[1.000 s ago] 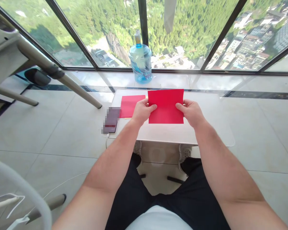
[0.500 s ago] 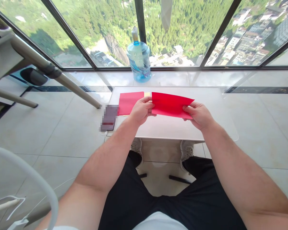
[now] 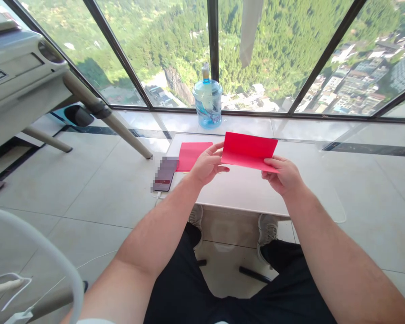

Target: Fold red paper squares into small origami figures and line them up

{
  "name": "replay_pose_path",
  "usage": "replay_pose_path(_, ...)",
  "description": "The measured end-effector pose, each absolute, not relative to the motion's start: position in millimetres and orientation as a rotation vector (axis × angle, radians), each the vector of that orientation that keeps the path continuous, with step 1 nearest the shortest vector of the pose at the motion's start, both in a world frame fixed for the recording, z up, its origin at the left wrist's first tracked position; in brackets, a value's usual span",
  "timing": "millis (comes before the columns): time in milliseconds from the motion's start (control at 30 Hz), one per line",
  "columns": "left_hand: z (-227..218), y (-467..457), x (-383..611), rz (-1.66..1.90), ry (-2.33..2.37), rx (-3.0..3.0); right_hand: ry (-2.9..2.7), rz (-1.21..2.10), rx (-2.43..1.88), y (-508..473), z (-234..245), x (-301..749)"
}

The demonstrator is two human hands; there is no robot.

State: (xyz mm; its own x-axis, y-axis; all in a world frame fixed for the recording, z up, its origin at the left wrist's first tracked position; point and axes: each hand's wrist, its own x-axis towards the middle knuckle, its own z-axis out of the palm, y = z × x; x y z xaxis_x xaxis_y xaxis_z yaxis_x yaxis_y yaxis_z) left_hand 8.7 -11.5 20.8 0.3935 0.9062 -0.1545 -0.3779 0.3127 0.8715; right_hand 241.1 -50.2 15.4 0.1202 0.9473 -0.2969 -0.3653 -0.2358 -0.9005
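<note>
A red sheet of paper [image 3: 250, 145] is held above the low white table, bent along a crosswise crease, its lower strip lighter than the upper part. At its left edge, my left hand [image 3: 207, 165] has its fingers against and partly behind the paper, with one digit sticking out below. My right hand [image 3: 283, 174] pinches the lower right corner between thumb and fingers. On the table, left of my left hand, lies more red paper [image 3: 193, 154], partly covered by that hand. A dark phone [image 3: 166, 174], partly pixelated, lies beside it with a white cable plugged in.
The white table [image 3: 243, 193] stands before my knees. Behind it, a blue water jug [image 3: 208, 105] stands by the window. A light-coloured machine or piece of furniture [image 3: 23, 76] on tubular legs is at the left, and a white curved tube [image 3: 54, 252] rises at lower left.
The paper has gone from nearly flat to creased, its lower strip angled toward me. My left fingers have opened somewhat at its edge. The camera view has shifted, showing more at left.
</note>
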Motion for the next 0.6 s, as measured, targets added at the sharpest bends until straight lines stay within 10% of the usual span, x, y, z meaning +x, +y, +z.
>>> replay_pose_path(600, 31, -6, 18, 1.059, 0.869, 1.138, -1.19, 1.168, -1.241, -35, 40, 230)
